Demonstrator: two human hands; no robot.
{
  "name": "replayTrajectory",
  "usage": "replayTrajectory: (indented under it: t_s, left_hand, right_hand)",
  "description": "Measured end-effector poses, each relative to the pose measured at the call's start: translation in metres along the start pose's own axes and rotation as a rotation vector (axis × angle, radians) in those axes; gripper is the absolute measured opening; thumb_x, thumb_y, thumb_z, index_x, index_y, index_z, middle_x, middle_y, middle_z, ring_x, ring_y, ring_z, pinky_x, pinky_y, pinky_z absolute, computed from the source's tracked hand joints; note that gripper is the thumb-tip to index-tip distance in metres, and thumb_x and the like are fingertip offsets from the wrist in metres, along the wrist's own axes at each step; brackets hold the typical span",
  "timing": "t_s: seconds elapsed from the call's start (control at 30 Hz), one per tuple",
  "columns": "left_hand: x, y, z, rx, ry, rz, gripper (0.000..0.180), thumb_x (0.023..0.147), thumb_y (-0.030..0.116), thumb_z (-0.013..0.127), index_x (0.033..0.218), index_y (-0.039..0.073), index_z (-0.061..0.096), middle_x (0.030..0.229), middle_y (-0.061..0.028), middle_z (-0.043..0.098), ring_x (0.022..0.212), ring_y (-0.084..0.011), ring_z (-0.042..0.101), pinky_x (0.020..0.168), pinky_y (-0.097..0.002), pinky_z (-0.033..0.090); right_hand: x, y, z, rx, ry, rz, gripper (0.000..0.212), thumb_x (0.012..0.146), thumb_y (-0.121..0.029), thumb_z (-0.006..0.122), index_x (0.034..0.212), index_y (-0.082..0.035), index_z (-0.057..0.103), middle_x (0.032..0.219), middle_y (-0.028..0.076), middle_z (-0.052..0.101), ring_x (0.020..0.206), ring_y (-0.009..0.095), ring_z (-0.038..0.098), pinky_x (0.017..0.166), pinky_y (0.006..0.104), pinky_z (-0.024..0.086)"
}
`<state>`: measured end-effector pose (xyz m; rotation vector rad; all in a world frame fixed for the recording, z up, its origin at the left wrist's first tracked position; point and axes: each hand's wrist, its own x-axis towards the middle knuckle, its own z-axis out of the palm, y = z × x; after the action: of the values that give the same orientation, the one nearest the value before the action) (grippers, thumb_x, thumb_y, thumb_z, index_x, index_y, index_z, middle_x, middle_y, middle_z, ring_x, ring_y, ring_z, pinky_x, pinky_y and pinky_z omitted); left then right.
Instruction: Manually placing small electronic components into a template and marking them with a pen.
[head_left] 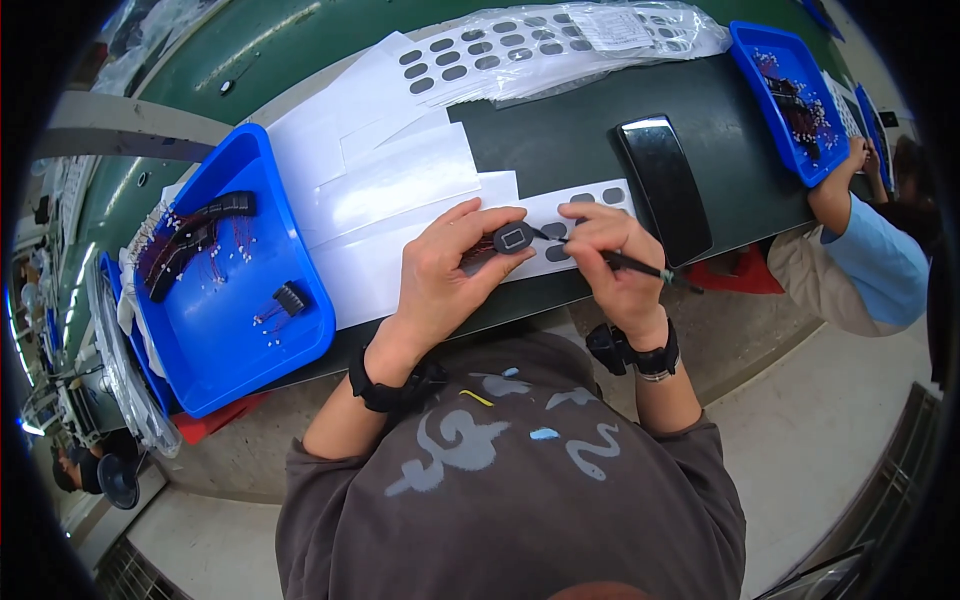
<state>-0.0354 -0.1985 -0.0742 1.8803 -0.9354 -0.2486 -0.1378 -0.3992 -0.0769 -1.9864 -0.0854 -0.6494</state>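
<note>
My left hand [445, 262] is closed, with its thumb and fingers pinching a small black oval speaker [513, 237] that has a pale rectangular outline on its face. Thin dark red wires run from it into the palm. My right hand [622, 262] grips black tweezers [640, 267], whose tips point left at the speaker's edge. Whether the tips touch it, I cannot tell. Under the hands lies a white sheet with grey oval stickers [612, 196], partly hidden by the right hand.
A blue tray [215, 355] on the left holds rows of wired speakers [195, 235] and a smaller group [290, 298]. White sheets [400, 185] and bagged sticker sheets [520, 45] lie beyond. A black phone [665, 185] rests right; past it are another blue tray [775, 80] and a co-worker's arm [835, 195].
</note>
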Motion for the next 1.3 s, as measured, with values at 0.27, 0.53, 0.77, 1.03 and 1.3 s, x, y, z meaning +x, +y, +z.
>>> replayTrajectory:
  t_s: [0.27, 0.53, 0.77, 1.03, 1.3]
  left_hand:
    - [-0.003, 0.010, 0.006, -0.289, 0.123, -0.152, 0.030, 0.084, 0.006, 0.081, 0.113, 0.004, 0.073, 0.104, -0.0048, 0.077, 0.100, -0.0169, 0.072, 0.113, -0.0416, 0.044]
    - [0.003, 0.004, 0.002, -0.167, 0.138, 0.014, 0.026, 0.083, 0.013, 0.081, 0.107, 0.008, 0.076, 0.096, -0.0074, 0.077, 0.084, -0.0250, 0.073, 0.107, -0.0445, 0.050]
    - [0.006, 0.007, -0.001, -0.157, 0.108, 0.028, 0.026, 0.082, 0.015, 0.082, 0.107, 0.008, 0.076, 0.096, -0.0077, 0.077, 0.084, -0.0256, 0.073, 0.106, -0.0456, 0.050]
    - [0.006, 0.004, 0.000, -0.154, 0.102, 0.035, 0.027, 0.082, 0.016, 0.083, 0.107, 0.009, 0.076, 0.096, -0.0074, 0.077, 0.084, -0.0259, 0.072, 0.106, -0.0460, 0.050]
    - [0.005, 0.006, -0.004, -0.126, 0.062, 0.021, 0.030, 0.082, 0.014, 0.082, 0.110, 0.007, 0.075, 0.100, -0.0067, 0.077, 0.088, -0.0214, 0.073, 0.112, -0.0448, 0.046]
  right_hand:
    - [0.013, -0.031, 0.003, 0.738, 0.223, 0.548, 0.021, 0.108, -0.018, 0.053, 0.092, -0.005, 0.055, 0.082, 0.007, 0.064, 0.108, 0.030, 0.071, 0.089, 0.0341, 0.056]
    - [0.020, -0.034, 0.010, 0.745, 0.138, 0.697, 0.023, 0.108, -0.022, 0.056, 0.093, -0.005, 0.055, 0.083, 0.005, 0.064, 0.101, 0.025, 0.073, 0.083, 0.0311, 0.058]
    - [0.021, -0.033, 0.013, 0.667, 0.148, 0.686, 0.023, 0.107, -0.023, 0.057, 0.093, -0.005, 0.056, 0.082, 0.005, 0.064, 0.093, 0.020, 0.073, 0.081, 0.0309, 0.059]
    - [0.019, -0.030, 0.012, 0.650, 0.151, 0.700, 0.022, 0.106, -0.023, 0.059, 0.093, -0.006, 0.056, 0.081, 0.004, 0.065, 0.087, 0.017, 0.072, 0.079, 0.0289, 0.058]
    - [0.019, -0.029, 0.015, 0.653, 0.176, 0.653, 0.021, 0.104, -0.023, 0.063, 0.093, -0.006, 0.057, 0.083, 0.005, 0.070, 0.081, 0.012, 0.071, 0.072, 0.0227, 0.054]
